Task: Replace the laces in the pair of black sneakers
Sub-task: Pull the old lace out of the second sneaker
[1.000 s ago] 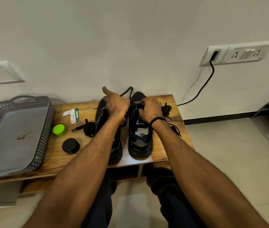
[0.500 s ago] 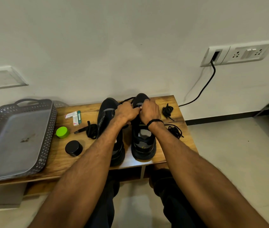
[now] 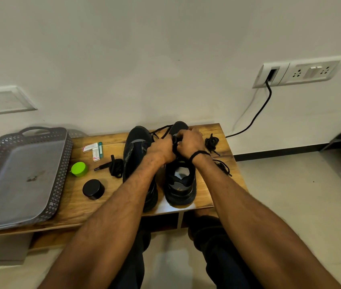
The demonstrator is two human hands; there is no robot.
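Two black sneakers stand side by side on a low wooden bench (image 3: 217, 184), toes toward the wall. My left hand (image 3: 161, 150) and my right hand (image 3: 190, 141) meet over the front eyelets of the right sneaker (image 3: 181, 184), fingers curled round its black lace (image 3: 161, 130), which loops out toward the left sneaker (image 3: 137, 140). A bundled black lace (image 3: 115, 166) lies left of the shoes. Another bundle (image 3: 211, 142) and a loose lace (image 3: 223, 166) lie to the right. The fingertips are hidden.
A grey perforated tray (image 3: 19, 176) fills the bench's left end. Between it and the shoes lie a green lid (image 3: 79, 169), a round black tin (image 3: 93, 189) and small white packets (image 3: 94, 150). A black cable (image 3: 255, 117) runs down from the wall socket.
My left hand, raised with the lace pulled up a second ago, has dropped beside my right hand on the right sneaker. The pair of hands has stayed there since.
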